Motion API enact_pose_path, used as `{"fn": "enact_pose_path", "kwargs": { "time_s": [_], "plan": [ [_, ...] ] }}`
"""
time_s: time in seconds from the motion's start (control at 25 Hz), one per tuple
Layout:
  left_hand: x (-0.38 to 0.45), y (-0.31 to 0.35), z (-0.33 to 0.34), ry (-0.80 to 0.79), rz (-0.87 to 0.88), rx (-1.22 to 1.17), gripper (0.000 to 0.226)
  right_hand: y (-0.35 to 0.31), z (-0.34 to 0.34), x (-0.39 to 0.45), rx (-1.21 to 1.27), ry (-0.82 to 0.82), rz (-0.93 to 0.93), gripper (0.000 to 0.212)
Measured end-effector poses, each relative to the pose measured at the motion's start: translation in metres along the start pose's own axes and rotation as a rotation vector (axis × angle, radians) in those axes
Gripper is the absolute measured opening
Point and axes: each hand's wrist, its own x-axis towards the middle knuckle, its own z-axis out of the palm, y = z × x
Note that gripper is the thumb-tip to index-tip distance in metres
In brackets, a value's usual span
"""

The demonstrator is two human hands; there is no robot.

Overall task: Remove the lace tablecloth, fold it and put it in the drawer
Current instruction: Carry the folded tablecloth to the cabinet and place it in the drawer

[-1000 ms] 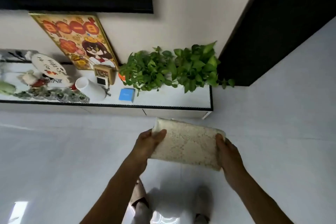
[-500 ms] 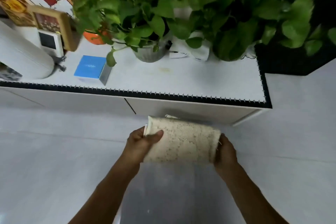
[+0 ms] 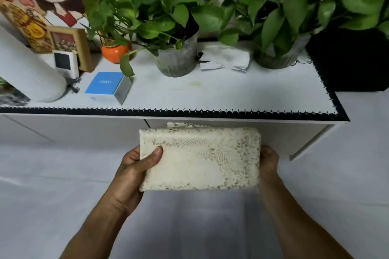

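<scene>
The cream lace tablecloth [image 3: 200,159] is folded into a thick rectangle and held level in front of a low white cabinet [image 3: 231,132]. My left hand [image 3: 134,166] grips its left end, thumb on top and fingers underneath. My right hand [image 3: 268,159] holds the right end, mostly hidden behind the cloth's edge. The cabinet's drawer fronts [image 3: 84,128] below the black-trimmed top look closed; a seam between two fronts runs just above the cloth.
On the cabinet top stand two leafy plants in glass pots [image 3: 179,57], an orange vase [image 3: 115,51], a blue box [image 3: 107,86], a white cylinder [image 3: 27,73], a small screen device [image 3: 65,65] and crumpled white paper [image 3: 225,59]. Pale tiled floor lies below.
I have come much closer to the cabinet, from a few steps away to right in front of it. Both hands kept hold of the folded cloth, now just below the cabinet's top edge.
</scene>
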Motion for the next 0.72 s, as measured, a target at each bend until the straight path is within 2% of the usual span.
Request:
{"fn": "enact_pose_path", "kwargs": {
  "time_s": [0.08,0.16,0.2,0.28,0.36,0.4,0.44,0.48,0.6,0.64,0.68,0.72],
  "plan": [
    [-0.005,0.005,0.001,0.020,0.067,-0.006,0.023,0.000,-0.006,0.008,0.043,0.003,0.012,0.025],
    [-0.004,0.011,0.003,0.021,0.108,-0.028,0.025,-0.001,-0.011,0.006,0.009,0.014,0.058,0.014],
    [-0.002,0.016,0.005,0.013,0.124,-0.041,0.026,-0.002,-0.014,0.005,-0.040,0.026,0.059,0.017],
    [0.007,0.027,0.014,-0.026,0.165,-0.045,0.029,-0.008,-0.019,-0.013,-0.215,0.090,0.117,0.040],
    [0.020,0.038,0.025,-0.072,0.202,-0.035,0.029,-0.004,-0.028,-0.044,-0.382,0.035,0.220,0.024],
    [0.027,0.041,0.031,-0.091,0.204,-0.041,0.029,-0.001,-0.037,-0.064,-0.597,0.010,0.197,0.019],
    [0.034,0.042,0.036,-0.101,0.195,-0.052,0.028,0.001,-0.046,-0.084,-0.814,-0.004,0.078,0.014],
    [0.040,0.041,0.041,-0.102,0.184,-0.061,0.028,-0.001,-0.053,-0.104,-0.958,-0.052,-0.159,0.008],
    [0.052,0.030,0.055,-0.109,0.153,-0.067,0.028,-0.031,-0.050,-0.144,-1.324,-0.171,-1.144,0.015],
    [0.053,0.026,0.060,-0.119,0.136,-0.066,0.027,-0.047,-0.038,-0.150,-1.504,-0.184,-1.337,0.015],
    [0.055,0.024,0.063,-0.132,0.116,-0.066,0.027,-0.061,-0.025,-0.153,-1.665,-0.154,-1.328,0.013],
    [0.056,0.023,0.066,-0.146,0.096,-0.062,0.027,-0.068,-0.016,-0.153,-1.767,-0.125,-1.201,0.012]
  ]
}}
